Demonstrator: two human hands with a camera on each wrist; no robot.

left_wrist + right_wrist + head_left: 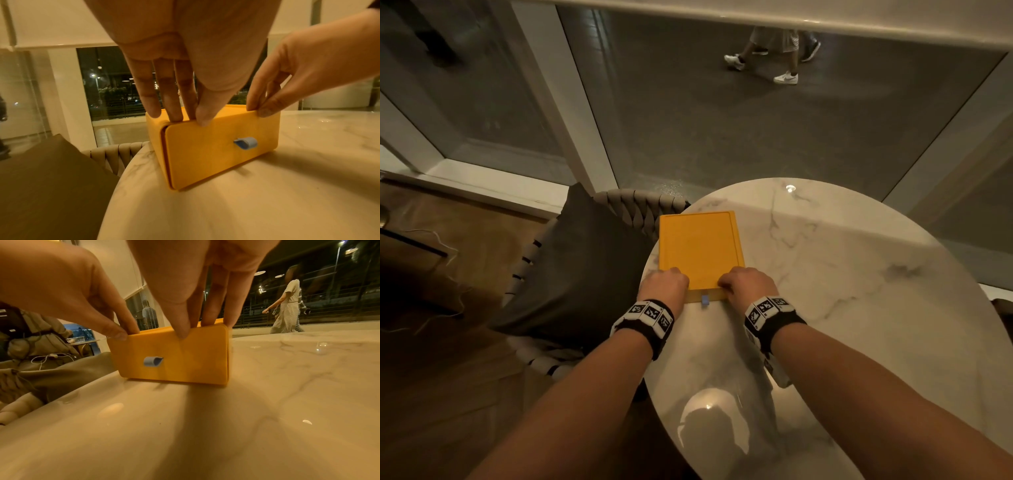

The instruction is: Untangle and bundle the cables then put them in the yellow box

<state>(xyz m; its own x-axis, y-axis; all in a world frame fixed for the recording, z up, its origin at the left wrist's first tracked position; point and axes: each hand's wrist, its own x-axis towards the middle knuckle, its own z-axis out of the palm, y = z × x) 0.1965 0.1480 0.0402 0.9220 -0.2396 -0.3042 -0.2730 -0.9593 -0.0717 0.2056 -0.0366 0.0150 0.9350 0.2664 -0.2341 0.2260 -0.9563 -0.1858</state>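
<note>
- Yellow box (700, 248) sits on the marble surface (842, 274), at its left edge, lid on.
- Near face of the box is a flat panel carrying a small blue tab (245, 142); a thin dark gap runs along the panel's left side in the left wrist view.
- Left hand (664, 284) on the near left corner of the box: fingers (174, 104) straight, tips down on the top edge, thumb against the near panel's upper rim. Pinching that rim.
- Right hand (748, 282) on the near right corner, same pose: fingers (232, 311) on top, thumb pressed on the near panel just under the rim. Grasping the box edge.
- No cables in sight on the surface; box contents hidden.
- Both wrists wear black bands with black-and-white markers (650, 313).
- Left of the surface, a woven chair (640, 205) with a dark cushion (582, 267).
- Beyond the glass, people walk past (287, 305).
</note>
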